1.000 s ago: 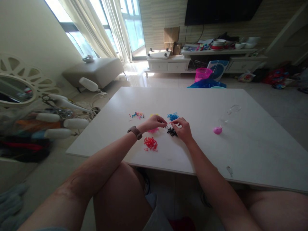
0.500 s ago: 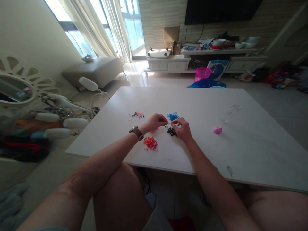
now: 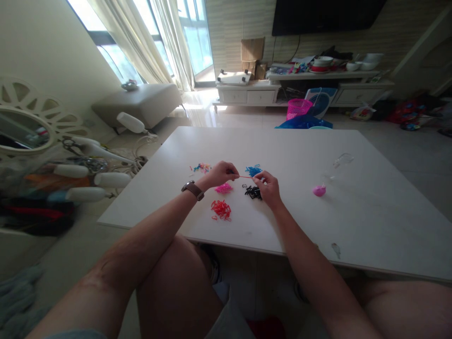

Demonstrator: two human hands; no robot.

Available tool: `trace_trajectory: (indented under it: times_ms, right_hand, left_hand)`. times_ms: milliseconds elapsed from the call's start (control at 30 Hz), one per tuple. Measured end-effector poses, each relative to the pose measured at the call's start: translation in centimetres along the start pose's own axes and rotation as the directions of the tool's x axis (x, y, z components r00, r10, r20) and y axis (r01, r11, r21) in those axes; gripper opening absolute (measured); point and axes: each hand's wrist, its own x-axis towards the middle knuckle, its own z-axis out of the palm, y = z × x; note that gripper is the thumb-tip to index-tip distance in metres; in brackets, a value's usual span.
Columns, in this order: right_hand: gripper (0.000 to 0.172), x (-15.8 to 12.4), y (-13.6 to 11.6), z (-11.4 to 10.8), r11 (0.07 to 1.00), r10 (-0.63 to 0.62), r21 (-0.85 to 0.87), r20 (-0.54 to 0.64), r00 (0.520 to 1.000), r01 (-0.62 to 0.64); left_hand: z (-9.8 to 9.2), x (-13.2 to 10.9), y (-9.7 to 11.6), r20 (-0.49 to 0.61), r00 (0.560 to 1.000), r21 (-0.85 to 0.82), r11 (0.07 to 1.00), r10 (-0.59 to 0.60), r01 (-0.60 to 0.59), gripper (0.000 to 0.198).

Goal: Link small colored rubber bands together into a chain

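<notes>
A thin red rubber band (image 3: 246, 177) is stretched taut between my two hands above the table. My left hand (image 3: 223, 173), with a watch on its wrist, pinches one end. The other end is pinched by my right hand (image 3: 267, 186). Below my left hand lies a pile of pink rubber bands (image 3: 223, 188), and nearer to me a pile of red rubber bands (image 3: 221, 210). Black rubber bands (image 3: 252, 191) lie beside my right hand, partly covered by it. Just behind are blue rubber bands (image 3: 253, 170). Small mixed-colour pieces (image 3: 202, 167) lie to the left.
On the right of the white table (image 3: 370, 207) sit a pink round object (image 3: 319, 190) and a clear plastic item (image 3: 343, 160). A small clear piece (image 3: 336, 250) lies by the front edge. A white lamp-like stand (image 3: 106, 180) is close on the left.
My left hand has moved left, away from my right hand, and the red rubber band between them is stretched longer. The pink pile is more exposed.
</notes>
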Motion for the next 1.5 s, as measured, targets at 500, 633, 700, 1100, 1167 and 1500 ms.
trace_trajectory:
  times_ms: [500,633,700,1100,1167,1500]
  right_hand:
    - [0.012,-0.4,-0.5,0.3,0.991,-0.114,-0.059,0.137,0.984,0.123]
    - [0.011,-0.5,-0.4,0.4,0.990,-0.116,-0.065,0.150,0.982,0.127]
    - [0.012,-0.6,-0.3,0.4,0.990,-0.121,-0.062,0.140,0.983,0.130]
    - [0.009,-0.9,-0.7,0.7,0.976,-0.191,-0.061,0.209,0.959,0.208]
    - [0.008,-1.1,-1.0,0.8,0.971,-0.217,-0.050,0.233,0.948,0.235]
    - [0.009,-1.4,-1.5,1.3,0.957,-0.286,0.047,0.318,0.904,0.286]
  left_hand:
    - [-3.8,-3.5,-1.7,0.544,0.782,0.119,0.950,-0.306,0.289,0.013]
    - [-3.6,-3.4,-2.3,0.562,0.750,0.112,0.931,-0.349,0.349,0.016]
    - [-3.6,-3.2,-2.5,0.565,0.754,0.111,0.937,-0.335,0.332,0.018]
    - [-1.9,-2.3,-1.0,0.615,0.757,-0.152,0.910,-0.218,0.385,0.029]
    - [-1.4,-2.2,-0.8,0.604,0.768,-0.226,0.880,-0.210,0.418,0.038]
    - [-0.5,-1.5,0.3,0.590,0.789,-0.200,0.916,-0.170,0.347,0.038]
